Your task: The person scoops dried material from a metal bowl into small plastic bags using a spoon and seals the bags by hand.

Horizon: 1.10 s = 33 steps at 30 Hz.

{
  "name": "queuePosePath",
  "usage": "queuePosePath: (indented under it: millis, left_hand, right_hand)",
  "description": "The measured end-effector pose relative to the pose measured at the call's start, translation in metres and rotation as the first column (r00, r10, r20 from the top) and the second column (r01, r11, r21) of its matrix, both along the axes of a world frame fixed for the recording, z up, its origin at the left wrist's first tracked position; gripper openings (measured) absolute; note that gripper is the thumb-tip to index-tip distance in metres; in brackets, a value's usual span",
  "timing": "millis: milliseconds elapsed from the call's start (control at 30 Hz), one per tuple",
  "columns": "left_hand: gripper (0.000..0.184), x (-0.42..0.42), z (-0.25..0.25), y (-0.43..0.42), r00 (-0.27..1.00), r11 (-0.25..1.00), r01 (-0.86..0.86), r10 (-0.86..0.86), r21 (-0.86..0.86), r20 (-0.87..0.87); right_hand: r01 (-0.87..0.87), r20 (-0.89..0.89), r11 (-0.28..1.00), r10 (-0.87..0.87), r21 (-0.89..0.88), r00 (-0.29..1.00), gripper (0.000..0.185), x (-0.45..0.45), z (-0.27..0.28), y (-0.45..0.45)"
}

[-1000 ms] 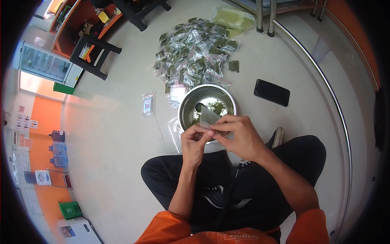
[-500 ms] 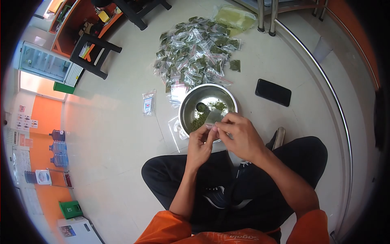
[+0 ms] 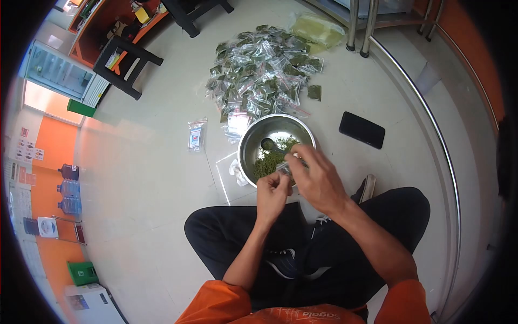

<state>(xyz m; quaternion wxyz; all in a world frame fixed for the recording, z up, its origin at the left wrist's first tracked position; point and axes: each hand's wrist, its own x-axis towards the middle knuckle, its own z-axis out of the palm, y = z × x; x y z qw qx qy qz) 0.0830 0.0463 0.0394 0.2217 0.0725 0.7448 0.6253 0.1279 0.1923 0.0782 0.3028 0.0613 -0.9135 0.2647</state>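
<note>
A steel bowl [image 3: 248,135] holds chopped green leaves [image 3: 267,163] and a small dark scoop [image 3: 267,144]. Over its near rim, my left hand [image 3: 272,197] is closed in a pinch on a small clear plastic bag [image 3: 284,168]. My right hand [image 3: 318,181] is just right of it, fingers curled over the bag's right side and partly hiding it; whether they grip it is unclear. Beyond the bowl lies a large pile of small clear bags [image 3: 261,73] with green contents.
A black phone [image 3: 362,130] lies right of the bowl, a pack of empty bags [image 3: 197,135] to the left. A yellowish plastic package [image 3: 317,30] is behind the pile. A metal rail [image 3: 426,102] curves along the right. A white crumpled item [image 3: 236,173] touches the bowl's left side.
The small bag has dropped lower between my hands and shows less. My right hand's fingers have lifted and spread somewhat from my left fingertips. The view has shifted slightly.
</note>
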Motion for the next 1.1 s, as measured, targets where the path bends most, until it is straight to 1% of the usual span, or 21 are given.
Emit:
queuePosePath:
  millis: [33, 67, 200, 267, 300, 367, 400, 467, 500, 533, 567, 600, 633, 700, 733, 767, 833, 900, 1000, 1033, 1100]
  left_hand:
    - [0.033, -0.002, 0.000, -0.002, 0.998, 0.998, -0.053, 0.053, 0.029, 0.018]
    - [0.033, -0.004, 0.001, -0.003, 0.998, 0.995, -0.069, 0.068, 0.079, 0.009]
    - [0.030, -0.009, 0.008, -0.008, 0.998, 0.997, -0.034, 0.030, 0.072, 0.054]
    - [0.030, -0.010, 0.005, -0.011, 0.999, 0.999, 0.030, -0.029, -0.031, 0.038]
    - [0.030, -0.009, 0.011, -0.008, 0.999, 0.999, 0.033, -0.032, -0.027, 0.036]
    - [0.033, -0.004, 0.027, -0.005, 0.977, 0.960, 0.210, -0.215, -0.185, -0.004]
    - [0.033, -0.005, 0.031, -0.007, 0.976, 0.959, 0.214, -0.218, -0.184, -0.004]
    - [0.023, -0.009, 0.038, -0.015, 0.823, 0.814, 0.483, -0.548, -0.323, -0.152]
    - [0.023, -0.011, 0.042, -0.016, 0.821, 0.813, 0.485, -0.550, -0.321, -0.154]
    - [0.024, -0.012, 0.045, -0.017, 0.791, 0.869, 0.415, -0.491, -0.270, -0.365]
    - [0.037, -0.012, 0.049, -0.017, 0.727, 0.915, 0.351, -0.401, -0.200, -0.557]
    - [0.066, -0.011, 0.053, -0.012, 0.671, 0.947, 0.202, -0.319, -0.249, -0.669]
    - [0.066, -0.013, 0.051, -0.008, 0.671, 0.947, 0.204, -0.320, -0.248, -0.669]
    - [0.069, -0.017, 0.038, -0.005, 0.529, 0.930, 0.142, -0.360, -0.338, -0.768]
    - [0.063, -0.017, 0.026, -0.007, 0.474, 0.897, 0.138, -0.433, -0.421, -0.767]
    - [0.063, -0.017, 0.017, -0.009, 0.479, 0.897, 0.134, -0.430, -0.421, -0.765]
    - [0.051, -0.015, 0.010, -0.011, 0.439, 0.900, 0.086, -0.419, -0.427, -0.795]
    - [0.048, -0.016, 0.012, -0.011, 0.412, 0.907, 0.061, -0.404, -0.417, -0.817]
    - [0.045, -0.017, 0.011, -0.007, 0.356, 0.921, 0.017, -0.369, -0.388, -0.859]
    - [0.045, -0.016, 0.009, -0.006, 0.333, 0.929, -0.004, -0.347, -0.370, -0.877]
    - [0.045, -0.016, 0.009, -0.006, 0.341, 0.927, 0.006, -0.354, -0.375, -0.871]
  right_hand:
    - [-0.071, -0.021, 0.997, 0.071, 0.029, 0.997, 0.021, 0.002, 0.002, -0.004]
    - [-0.159, 0.083, 0.987, 0.158, 0.010, 0.984, 0.017, 0.006, 0.006, -0.006]
    - [-0.156, 0.149, 0.987, 0.158, -0.022, 0.976, 0.016, 0.007, -0.006, -0.011]
    - [-0.066, 0.237, 0.978, 0.113, -0.199, 0.965, 0.013, 0.006, -0.006, -0.008]
    - [-0.063, 0.235, 0.979, 0.109, -0.195, 0.966, 0.013, 0.005, -0.008, -0.004]
    - [-0.057, 0.441, 0.894, 0.273, -0.444, 0.855, 0.013, 0.002, -0.015, 0.004]
    - [-0.104, 0.397, 0.887, 0.302, -0.449, 0.867, 0.013, 0.003, -0.017, 0.008]
    - [-0.066, 0.459, 0.875, 0.314, -0.479, 0.831, 0.013, 0.000, -0.013, 0.015]
    - [-0.032, 0.515, 0.862, 0.331, -0.505, 0.791, 0.013, -0.001, -0.011, 0.017]
    - [-0.030, 0.516, 0.864, 0.328, -0.503, 0.791, 0.013, 0.000, -0.008, 0.016]
    - [-0.007, 0.466, 0.876, 0.263, -0.482, 0.845, 0.012, 0.001, -0.005, 0.014]
    - [0.019, 0.409, 0.886, 0.195, -0.463, 0.891, 0.012, 0.002, -0.004, 0.011]
    - [0.020, 0.409, 0.886, 0.193, -0.463, 0.892, 0.012, 0.003, -0.005, 0.009]
    - [-0.063, 0.353, 0.858, 0.276, -0.510, 0.894, 0.009, 0.003, -0.014, 0.001]
    - [-0.067, 0.355, 0.857, 0.281, -0.510, 0.892, 0.009, 0.003, -0.018, -0.003]
    - [-0.081, 0.349, 0.850, 0.299, -0.521, 0.888, 0.009, 0.004, -0.023, -0.008]
    - [-0.093, 0.349, 0.840, 0.320, -0.534, 0.881, 0.010, 0.005, -0.026, -0.012]
    - [0.035, 0.445, 0.753, 0.351, -0.658, 0.824, 0.014, 0.005, -0.024, -0.010]
    - [0.059, 0.485, 0.804, 0.297, -0.592, 0.822, 0.012, 0.007, -0.028, -0.008]
    - [0.058, 0.485, 0.803, 0.298, -0.593, 0.822, 0.012, 0.006, -0.027, -0.006]
    - [-0.049, 0.377, 0.766, 0.369, -0.641, 0.850, 0.012, 0.004, -0.025, -0.003]
